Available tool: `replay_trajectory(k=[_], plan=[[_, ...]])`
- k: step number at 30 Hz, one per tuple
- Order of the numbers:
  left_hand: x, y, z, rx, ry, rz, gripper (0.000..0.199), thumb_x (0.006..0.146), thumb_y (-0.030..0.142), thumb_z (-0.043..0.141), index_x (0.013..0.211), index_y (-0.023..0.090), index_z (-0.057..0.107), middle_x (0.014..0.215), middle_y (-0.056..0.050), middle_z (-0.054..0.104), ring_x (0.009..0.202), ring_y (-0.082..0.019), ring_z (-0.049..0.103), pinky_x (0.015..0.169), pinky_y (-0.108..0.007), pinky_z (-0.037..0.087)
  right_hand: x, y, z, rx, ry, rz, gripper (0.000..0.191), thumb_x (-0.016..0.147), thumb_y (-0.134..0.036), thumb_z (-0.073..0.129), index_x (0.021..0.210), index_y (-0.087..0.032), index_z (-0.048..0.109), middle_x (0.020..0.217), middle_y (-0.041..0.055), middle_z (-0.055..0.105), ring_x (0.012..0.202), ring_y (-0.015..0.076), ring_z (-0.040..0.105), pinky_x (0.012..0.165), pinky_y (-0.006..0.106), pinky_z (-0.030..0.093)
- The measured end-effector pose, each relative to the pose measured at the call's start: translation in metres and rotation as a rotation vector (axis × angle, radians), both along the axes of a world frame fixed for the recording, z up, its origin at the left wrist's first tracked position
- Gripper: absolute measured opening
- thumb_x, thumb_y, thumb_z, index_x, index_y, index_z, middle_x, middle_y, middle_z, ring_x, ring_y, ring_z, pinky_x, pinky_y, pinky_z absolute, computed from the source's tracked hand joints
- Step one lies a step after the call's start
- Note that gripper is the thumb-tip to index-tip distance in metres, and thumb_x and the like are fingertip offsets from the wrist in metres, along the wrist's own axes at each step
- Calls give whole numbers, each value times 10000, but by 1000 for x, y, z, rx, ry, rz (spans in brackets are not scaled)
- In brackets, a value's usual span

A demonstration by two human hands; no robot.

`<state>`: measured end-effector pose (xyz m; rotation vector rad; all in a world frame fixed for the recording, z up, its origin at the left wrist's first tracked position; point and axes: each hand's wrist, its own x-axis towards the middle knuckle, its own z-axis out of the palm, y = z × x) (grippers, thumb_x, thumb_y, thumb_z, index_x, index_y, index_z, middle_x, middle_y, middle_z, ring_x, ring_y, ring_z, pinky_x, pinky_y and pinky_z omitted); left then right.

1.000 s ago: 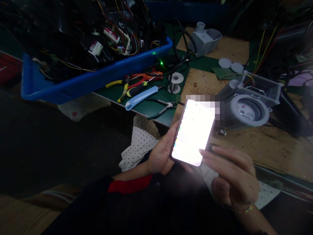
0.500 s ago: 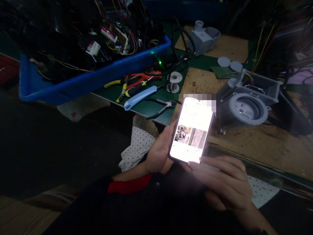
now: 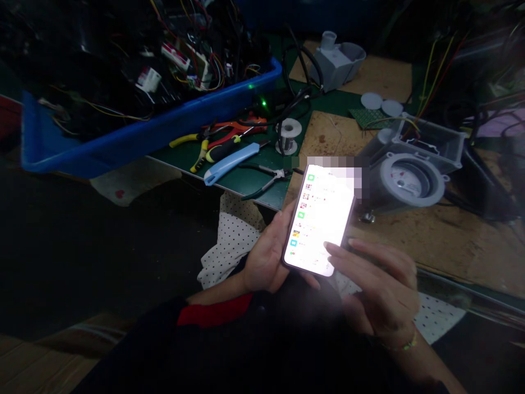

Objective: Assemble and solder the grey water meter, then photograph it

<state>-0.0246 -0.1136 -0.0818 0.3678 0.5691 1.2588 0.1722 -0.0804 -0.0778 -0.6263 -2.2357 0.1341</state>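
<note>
A phone [image 3: 318,219] with a bright screen, showing a list with small coloured icons, is held tilted over the table's front edge. My left hand [image 3: 268,254] wraps round its left side and lower back. Over the lower right of the screen is my right hand [image 3: 381,284], its fingers spread and a fingertip at the glass; it holds nothing. A grey housing [image 3: 410,180] with a round opening lies on a brown board [image 3: 438,235] to the right of the phone.
At the left, a blue bin [image 3: 135,139] holds black parts and wires. Between bin and board lie a light-blue-handled tool [image 3: 232,163], cutters [image 3: 266,183], pliers [image 3: 200,156] and a solder spool [image 3: 289,137]. Farther back are a grey funnel-like part [image 3: 336,65] and a green circuit board [image 3: 365,119].
The phone's screen has changed from a page with two pictures to a list. My right hand has moved up over the lower screen, its fingers more spread. The view has shifted slightly.
</note>
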Motion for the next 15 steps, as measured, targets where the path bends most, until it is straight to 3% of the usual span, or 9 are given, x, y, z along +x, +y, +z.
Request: replay_trajectory(k=[5,11,15], plan=[[2,1,1,6,0,19,669,1028,592,387,1612,277,309,1595,-185,460,1166,-451,680,716,-542,678,-2,1,-4,3,6,-26,308,1058,-359,483,1163,-177,709,1161,39,748,1152,248,670,933,410,486],[1,1,3,-21,15,12,682,1022,601,411,1617,287,301,1589,-173,474,1120,-428,707,491,-310,630,3,0,-3,-10,19,-9,344,1076,-373,448,1129,-156,710,1141,62,751,1138,258,670,938,426,484],[-1,1,3,-24,-1,1,704,1021,619,406,1631,301,258,1610,-166,443,1161,-437,687,503,-317,640,14,-6,0,-10,50,9,369,1100,-380,400,1092,-207,726,1041,19,771,1082,229,688,953,418,483]])
